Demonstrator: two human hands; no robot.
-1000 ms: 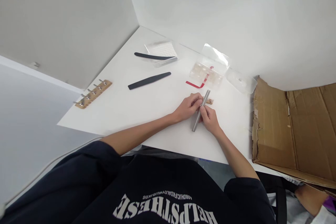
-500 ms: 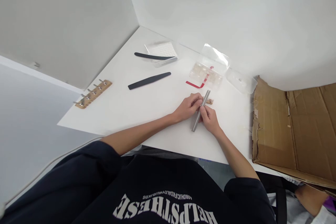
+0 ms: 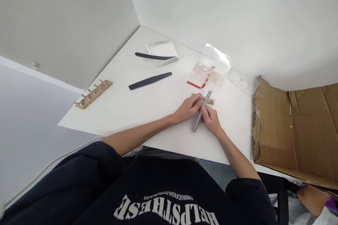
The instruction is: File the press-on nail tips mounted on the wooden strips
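Note:
My right hand (image 3: 211,119) is closed around a grey nail file (image 3: 198,121), a straight thick bar tilted across my fingers with its far end pointing away from me. Opposite it, my left hand (image 3: 188,107) is closed in a pinch against the file's upper half; whatever sits between those fingertips is hidden by the file. A small tan piece (image 3: 211,101) with a patterned surface sticks out to the right behind the file. I cannot tell whether my left fingers hold it or it lies on the table.
Two black nail files, one curved (image 3: 153,56) and one straight-edged (image 3: 150,81), lie on the white table (image 3: 158,102). A wooden strip with metal pegs (image 3: 93,95) is at left. Behind my hands sit a clear box of nail tips (image 3: 203,72), a plastic lid (image 3: 242,81) and a cardboard box (image 3: 277,126).
Almost nothing differs. The grey nail file's near end has shifted very slightly, while both hands keep the same grip and place.

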